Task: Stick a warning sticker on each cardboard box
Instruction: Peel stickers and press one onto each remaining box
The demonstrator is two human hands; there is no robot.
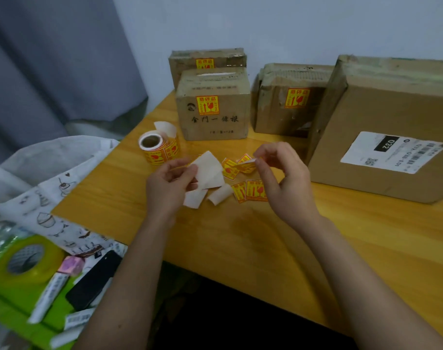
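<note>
Evidently peeling a warning sticker [248, 161] off its backing paper [209, 170].
Left hand [168, 183] pinches the backing, right hand [282, 173] pinches the sticker; next, press it onto the unlabelled large box [382, 127].

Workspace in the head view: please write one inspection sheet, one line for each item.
Surface: wooden table.
Job's things: three boxes with stickers; large box, none visible; sticker roll; loose stickers.
Clutter: backing scraps.
Grippers: left hand holds backing paper; right hand pinches a sticker.
Cables: nothing seen.
Surroundings: curtain, tape, phone.
</note>
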